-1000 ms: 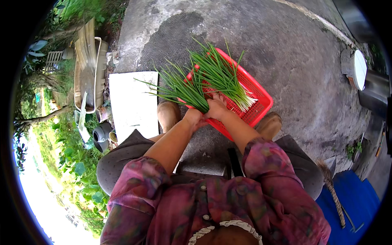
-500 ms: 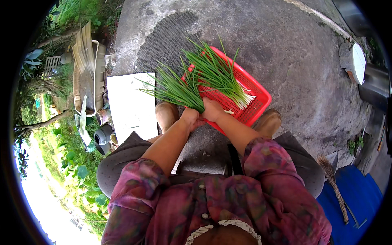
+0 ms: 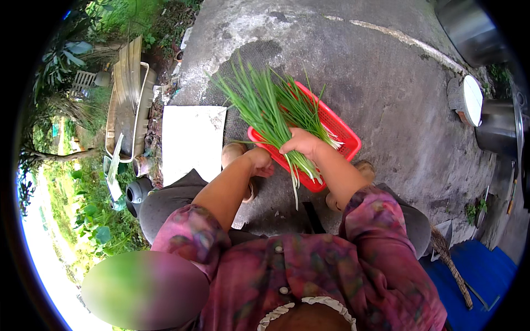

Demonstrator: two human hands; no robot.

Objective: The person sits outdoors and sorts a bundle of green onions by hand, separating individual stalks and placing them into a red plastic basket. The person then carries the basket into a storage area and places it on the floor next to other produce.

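My right hand (image 3: 302, 142) is closed round a bunch of scallions (image 3: 259, 105), just below the middle of its length. The green tops point up and left, away from me; the white root ends hang toward me over the near edge of the red plastic basket (image 3: 343, 126). Another bunch of scallions (image 3: 302, 110) lies inside the basket, partly covered by the held one. To the left of the held stems, my left hand (image 3: 260, 161) is closed, apart from the bunch. Whatever its curled fingers may hold is hidden.
A white flat sheet (image 3: 192, 140) lies left of my feet. Farther left are a long beige tub (image 3: 144, 99) and a dark jar (image 3: 139, 190) beside greenery. At right stand metal pots (image 3: 494, 129) and a white-topped bucket (image 3: 470, 100). A straw broom (image 3: 455, 267) rests on blue sheeting (image 3: 497, 270).
My right hand has lifted the scallion bunch and turned it more upright, so its white ends now show. My left hand has come off the bunch. The whole view has shifted slightly.
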